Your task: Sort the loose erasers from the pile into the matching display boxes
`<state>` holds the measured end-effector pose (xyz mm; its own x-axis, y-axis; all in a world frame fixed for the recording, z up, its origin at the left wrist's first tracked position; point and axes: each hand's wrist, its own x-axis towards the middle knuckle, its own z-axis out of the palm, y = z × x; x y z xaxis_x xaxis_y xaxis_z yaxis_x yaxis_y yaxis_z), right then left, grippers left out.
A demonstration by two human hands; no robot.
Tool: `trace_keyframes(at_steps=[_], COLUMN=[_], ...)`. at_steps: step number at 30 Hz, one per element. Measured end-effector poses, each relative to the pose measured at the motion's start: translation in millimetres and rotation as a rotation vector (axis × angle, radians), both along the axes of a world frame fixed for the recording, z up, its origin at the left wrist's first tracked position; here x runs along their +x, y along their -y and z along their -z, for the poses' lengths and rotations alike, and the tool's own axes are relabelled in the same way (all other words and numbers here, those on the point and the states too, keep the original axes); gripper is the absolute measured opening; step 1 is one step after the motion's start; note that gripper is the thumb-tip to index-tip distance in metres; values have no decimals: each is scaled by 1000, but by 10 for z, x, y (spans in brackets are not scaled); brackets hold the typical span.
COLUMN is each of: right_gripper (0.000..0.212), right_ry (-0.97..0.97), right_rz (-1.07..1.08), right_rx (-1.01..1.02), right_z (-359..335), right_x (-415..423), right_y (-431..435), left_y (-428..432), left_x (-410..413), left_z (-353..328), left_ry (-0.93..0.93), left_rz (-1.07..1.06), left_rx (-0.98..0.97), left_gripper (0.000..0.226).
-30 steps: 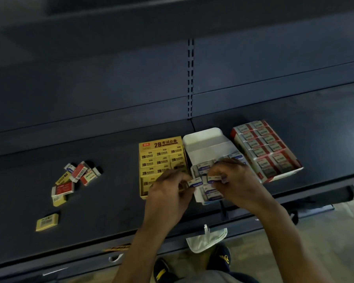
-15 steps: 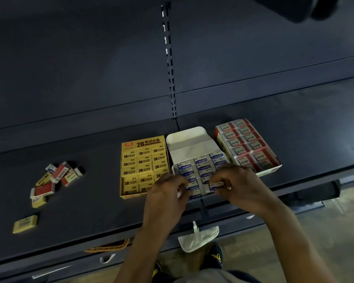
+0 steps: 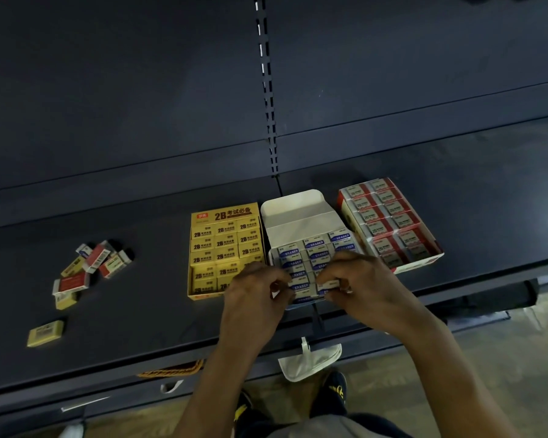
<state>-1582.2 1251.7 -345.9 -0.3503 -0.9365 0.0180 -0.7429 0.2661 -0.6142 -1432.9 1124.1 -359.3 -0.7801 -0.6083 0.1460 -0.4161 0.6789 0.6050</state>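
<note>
The white display box [image 3: 293, 203] is flanked closely by the yellow box [image 3: 225, 214], left, and the red box [image 3: 389, 213], right; its front is covered by the left hand [image 3: 253, 301] and right hand [image 3: 366, 286]; open shelf [image 3: 159, 279] is found farther left

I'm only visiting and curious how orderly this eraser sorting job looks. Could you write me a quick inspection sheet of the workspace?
Surface: dark shelf, bearing boxes and loose erasers.
Job's things: yellow display box, white display box and red display box side by side; pile of loose erasers far left, with a single yellow eraser lying apart from it.
Clutter: white cloth item hanging below the shelf edge.
Hands: right hand pinches a blue-and-white eraser over the white display box; left hand has its fingers curled beside it, hold unclear.
Cables: nothing seen.
Surroundings: slotted upright, floor, shoe.
</note>
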Motion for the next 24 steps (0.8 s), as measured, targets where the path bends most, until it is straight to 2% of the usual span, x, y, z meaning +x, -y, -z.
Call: trace_keyframes(at_steps=[15,21,24], right_gripper=[19,19,20], right_ry=[148,6,8], right_rz=[-17,-19,-40], right_rx=[70,25,27], right_z=[-28,10,6], right_x=[-29,88,183], right_y=[2,95,171], left_y=[-24,17,58], left_x=[8,16,36], left_z=[24,34,20], left_ry=[-57,-67,-60], left_rz=[-13,18,63], left_rx=[16,47,53], left_gripper=[20,20,20])
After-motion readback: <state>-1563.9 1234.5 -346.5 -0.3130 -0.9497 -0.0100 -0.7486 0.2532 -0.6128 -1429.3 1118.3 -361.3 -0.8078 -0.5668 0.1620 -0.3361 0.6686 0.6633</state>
